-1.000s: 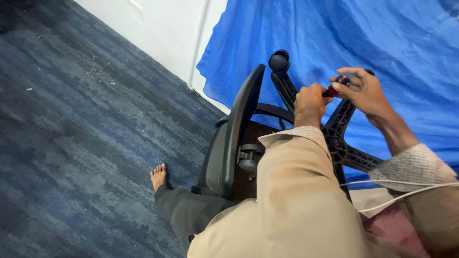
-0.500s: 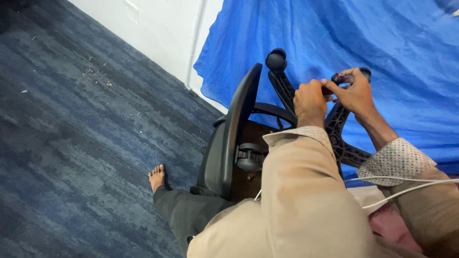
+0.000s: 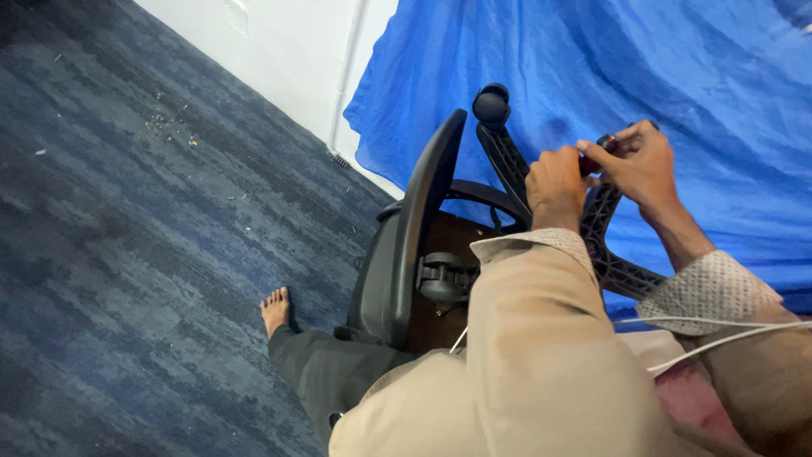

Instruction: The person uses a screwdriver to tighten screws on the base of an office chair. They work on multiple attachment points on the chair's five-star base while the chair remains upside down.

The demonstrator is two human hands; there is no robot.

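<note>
Left hand: your left hand (image 3: pixel 556 179) is curled tight around a spoke of the black chair base (image 3: pixel 609 254) — fingers wrapped on it.
Right hand: your right hand (image 3: pixel 640 165) sits just beside the left one — its fingertips pinch a small dark red thing (image 3: pixel 589 162).
Small thing: it is right between your two hands, at the top of the spoke.
Chair: the chair (image 3: pixel 406 245) lies tipped over, below your grip.
Wheel: one black wheel (image 3: pixel 491 105) sticks up, near your left hand.
Behind: a blue cloth (image 3: pixel 719 85) hangs past your hands.
</note>
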